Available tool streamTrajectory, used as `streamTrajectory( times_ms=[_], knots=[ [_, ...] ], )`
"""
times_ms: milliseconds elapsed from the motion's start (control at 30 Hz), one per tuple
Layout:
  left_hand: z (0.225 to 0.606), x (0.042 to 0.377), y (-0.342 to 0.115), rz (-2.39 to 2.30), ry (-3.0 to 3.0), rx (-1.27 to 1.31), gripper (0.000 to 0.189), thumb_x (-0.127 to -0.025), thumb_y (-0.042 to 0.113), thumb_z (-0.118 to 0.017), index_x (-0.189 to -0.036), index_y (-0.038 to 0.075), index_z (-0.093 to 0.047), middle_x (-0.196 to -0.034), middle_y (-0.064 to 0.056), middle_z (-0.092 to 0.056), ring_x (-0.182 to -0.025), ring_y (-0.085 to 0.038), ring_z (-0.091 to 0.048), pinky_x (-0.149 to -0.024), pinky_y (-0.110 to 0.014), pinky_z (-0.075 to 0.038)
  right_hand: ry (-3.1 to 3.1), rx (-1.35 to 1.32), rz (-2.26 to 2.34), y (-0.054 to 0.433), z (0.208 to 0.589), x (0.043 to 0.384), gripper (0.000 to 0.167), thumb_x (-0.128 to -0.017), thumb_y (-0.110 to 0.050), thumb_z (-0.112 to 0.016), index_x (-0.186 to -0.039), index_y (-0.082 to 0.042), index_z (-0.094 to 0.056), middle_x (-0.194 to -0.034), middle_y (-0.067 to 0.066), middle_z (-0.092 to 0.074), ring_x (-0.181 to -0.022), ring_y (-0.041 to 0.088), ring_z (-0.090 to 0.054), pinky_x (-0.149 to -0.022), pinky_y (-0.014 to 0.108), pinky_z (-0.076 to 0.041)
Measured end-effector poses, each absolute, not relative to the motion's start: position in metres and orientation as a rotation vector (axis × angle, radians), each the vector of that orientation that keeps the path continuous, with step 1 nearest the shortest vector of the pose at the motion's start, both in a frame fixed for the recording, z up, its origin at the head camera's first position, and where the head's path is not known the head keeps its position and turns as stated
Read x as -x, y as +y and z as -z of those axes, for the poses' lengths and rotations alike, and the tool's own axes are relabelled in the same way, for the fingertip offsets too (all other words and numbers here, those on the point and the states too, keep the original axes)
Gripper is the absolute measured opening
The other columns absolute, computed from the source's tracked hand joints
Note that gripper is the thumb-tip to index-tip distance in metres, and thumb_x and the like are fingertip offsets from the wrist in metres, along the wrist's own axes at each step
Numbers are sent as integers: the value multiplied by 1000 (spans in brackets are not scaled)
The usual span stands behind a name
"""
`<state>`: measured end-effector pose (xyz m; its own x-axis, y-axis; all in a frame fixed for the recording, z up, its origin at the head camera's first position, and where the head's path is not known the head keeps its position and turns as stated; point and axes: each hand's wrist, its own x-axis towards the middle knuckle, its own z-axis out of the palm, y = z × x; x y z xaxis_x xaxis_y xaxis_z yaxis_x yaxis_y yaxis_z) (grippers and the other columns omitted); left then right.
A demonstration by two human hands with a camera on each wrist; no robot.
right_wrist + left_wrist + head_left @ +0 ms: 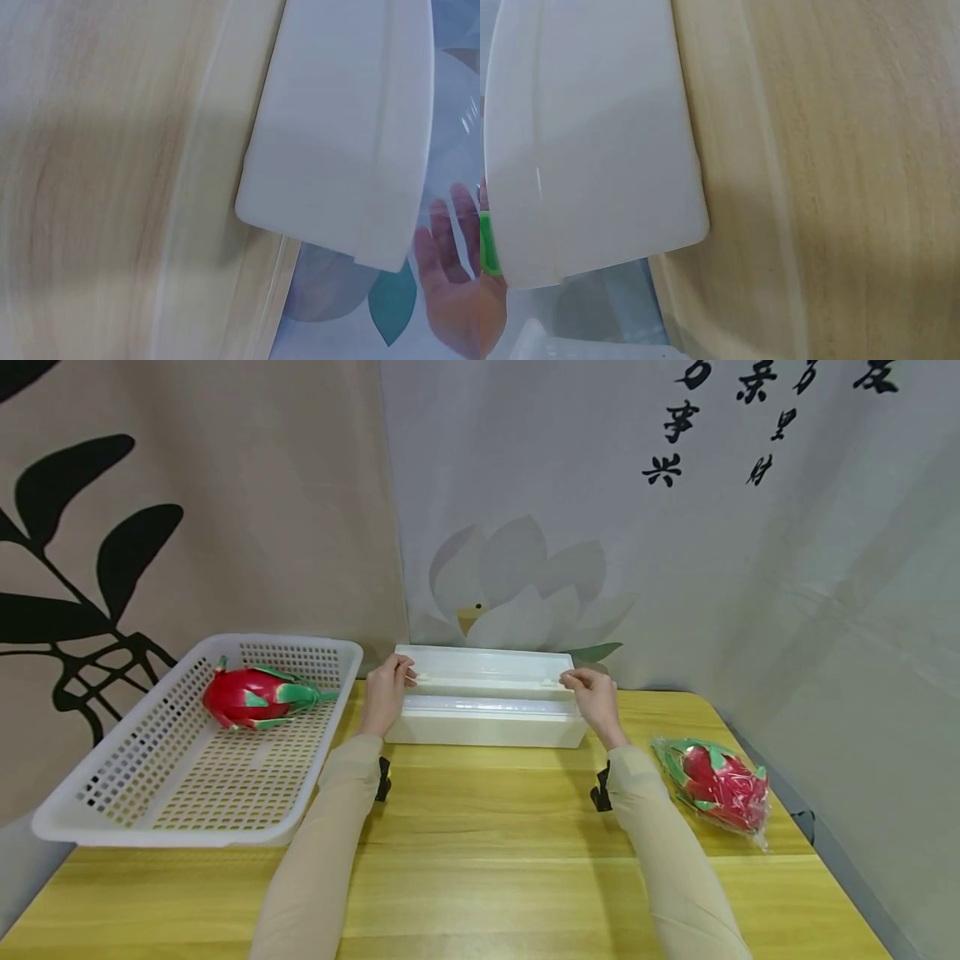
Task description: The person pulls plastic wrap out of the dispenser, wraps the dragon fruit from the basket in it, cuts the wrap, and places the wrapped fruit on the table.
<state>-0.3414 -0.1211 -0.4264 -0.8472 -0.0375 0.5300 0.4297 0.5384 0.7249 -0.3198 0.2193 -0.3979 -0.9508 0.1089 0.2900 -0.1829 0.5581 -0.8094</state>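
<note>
A long white cling film dispenser (487, 729) stands at the back of the table, its lid (487, 658) tipped up. My left hand (386, 695) is at its left end, thumb and fingers pinching by the inner bar. At the opposite end my right hand (598, 700) pinches likewise. Clear cling film (466, 116) shines over the right fingers in the right wrist view, where several of them stretch out. Only a sliver of the left hand (486, 315) enters the left wrist view, beside a bright green piece (489, 244).
On the left a white perforated basket (165, 841) holds a red dragon fruit (247, 697) with green scales. Another dragon fruit (716, 785), wrapped in clear film, lies on the right of the wooden table (480, 860). A printed cloth (510, 460) hangs behind.
</note>
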Motion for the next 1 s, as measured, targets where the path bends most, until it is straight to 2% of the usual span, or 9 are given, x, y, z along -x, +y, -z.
streamTrajectory(
  times_ms=[200,633,833,1000],
  knots=[
    [420,340,-120,1267,-2301,267,24,-101,15,-44,-104,-2,-61,-88,-19,-70,-75,-31,-71,-71,-41,-58,-2442,-52,-1392,217,396,320,25,-97,-19,-55,-109,-3,-69,-109,16,-70,-106,28,-64,-93,42,-52],
    [410,337,-117,1257,-2271,262,28,-102,18,-41,-110,-1,-61,-89,-17,-69,-75,-29,-69,-70,-39,-58,-2319,-81,-1467,214,389,321,25,-96,-17,-55,-108,2,-68,-101,20,-70,-93,29,-65,-86,35,-56],
    [404,337,-116,1272,-2254,252,27,-102,17,-41,-109,-1,-61,-90,-18,-69,-76,-29,-69,-69,-38,-58,-2290,-73,-1475,213,386,322,24,-96,-17,-56,-105,1,-68,-98,20,-70,-90,25,-66,-83,27,-57],
    [399,336,-117,1288,-2259,246,28,-102,17,-40,-110,-1,-60,-91,-18,-68,-77,-29,-69,-68,-37,-58,-2281,-73,-1486,213,383,322,25,-96,-19,-55,-105,1,-68,-98,20,-70,-88,26,-65,-80,28,-57]
  ],
)
